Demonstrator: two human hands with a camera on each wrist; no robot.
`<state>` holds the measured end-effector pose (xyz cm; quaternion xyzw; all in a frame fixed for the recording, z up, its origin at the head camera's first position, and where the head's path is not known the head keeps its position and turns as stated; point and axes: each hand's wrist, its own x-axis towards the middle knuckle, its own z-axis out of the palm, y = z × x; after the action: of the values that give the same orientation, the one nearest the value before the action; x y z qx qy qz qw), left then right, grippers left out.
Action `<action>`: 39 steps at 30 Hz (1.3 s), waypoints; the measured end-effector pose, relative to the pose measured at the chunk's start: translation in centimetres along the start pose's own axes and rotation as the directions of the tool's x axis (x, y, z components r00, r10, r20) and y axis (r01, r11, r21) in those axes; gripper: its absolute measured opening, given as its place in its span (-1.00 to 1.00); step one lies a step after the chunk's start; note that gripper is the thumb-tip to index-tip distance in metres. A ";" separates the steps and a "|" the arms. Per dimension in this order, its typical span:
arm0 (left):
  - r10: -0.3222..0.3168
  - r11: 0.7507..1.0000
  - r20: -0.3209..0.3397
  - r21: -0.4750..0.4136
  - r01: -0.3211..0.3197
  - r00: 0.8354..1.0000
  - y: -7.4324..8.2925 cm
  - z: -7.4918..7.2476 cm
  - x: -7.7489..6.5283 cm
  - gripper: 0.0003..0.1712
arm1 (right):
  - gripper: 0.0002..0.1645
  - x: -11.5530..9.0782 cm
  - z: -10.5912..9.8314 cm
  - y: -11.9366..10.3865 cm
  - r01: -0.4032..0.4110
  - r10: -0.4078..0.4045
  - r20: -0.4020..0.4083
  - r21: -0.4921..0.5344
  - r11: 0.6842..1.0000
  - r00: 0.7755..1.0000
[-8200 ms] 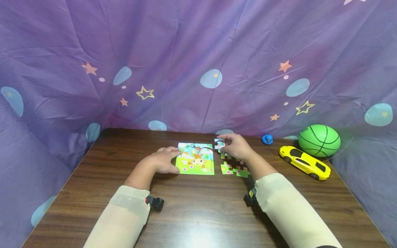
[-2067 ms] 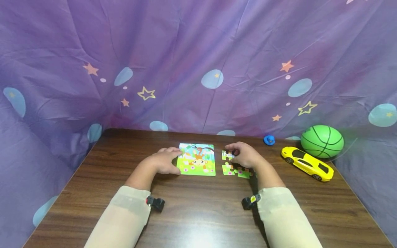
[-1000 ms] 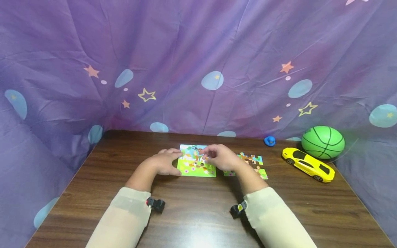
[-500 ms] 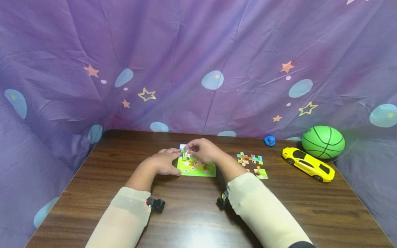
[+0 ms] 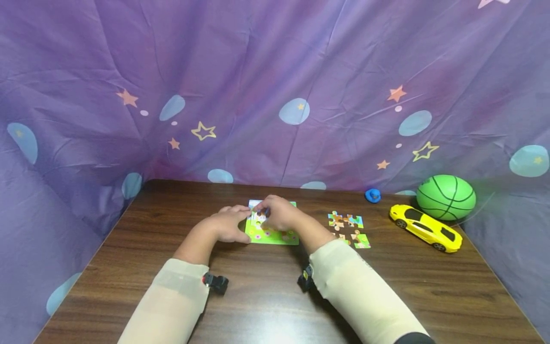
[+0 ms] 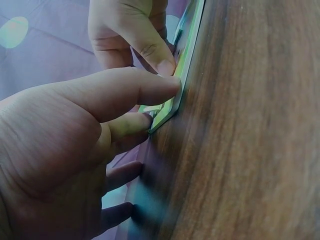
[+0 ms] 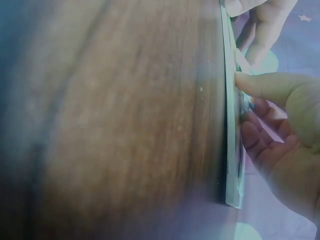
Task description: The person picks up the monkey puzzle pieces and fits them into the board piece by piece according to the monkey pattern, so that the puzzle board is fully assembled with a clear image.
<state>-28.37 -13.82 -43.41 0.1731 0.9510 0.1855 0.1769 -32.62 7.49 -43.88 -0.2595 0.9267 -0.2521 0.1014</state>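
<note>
In the head view a square puzzle board with a cartoon monkey picture lies on the wooden table. My left hand rests at the board's left side, thumb and fingers spread along the edge. The left wrist view shows its thumb and index finger touching the board near a corner. My right hand is over the board's left half and pinches a jigsaw piece down at the picture, thumb nearer me and index finger beyond. In the right wrist view my right hand has its fingertips right at the board, partly hiding the piece.
Several loose jigsaw pieces lie right of the board, partly behind my right forearm. Farther right are a yellow toy car, a green ball and a small blue toy. A purple curtain hangs behind the table.
The right hand has carried a jigsaw piece leftward from the loose pieces to the board's left half and lowered it there. The left hand has stayed at the board's edge.
</note>
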 end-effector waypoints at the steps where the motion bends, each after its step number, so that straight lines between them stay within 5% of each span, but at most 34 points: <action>1: 0.000 1.000 0.000 0.000 0.000 1.000 0.0 0.0 0.0 0.12 | -0.40 0.0 0.0 0.0 0.001 -0.001 -0.001 0.000 1.000 1.000; 13: 0.005 1.000 -0.003 0.007 -0.005 1.000 -0.2 0.1 0.2 0.11 | -0.44 0.2 0.2 0.8 -0.059 0.059 0.016 0.006 0.998 0.998; 39: 0.008 1.000 0.011 -0.008 -0.008 1.000 -0.2 0.0 0.1 0.11 | -0.52 0.7 -0.1 0.7 -0.054 0.057 0.085 -0.032 0.998 0.995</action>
<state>-28.49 -13.94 -43.47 0.1772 0.9485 0.1890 0.1821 -33.52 7.65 -44.23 -0.2458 0.9320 -0.2241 0.1441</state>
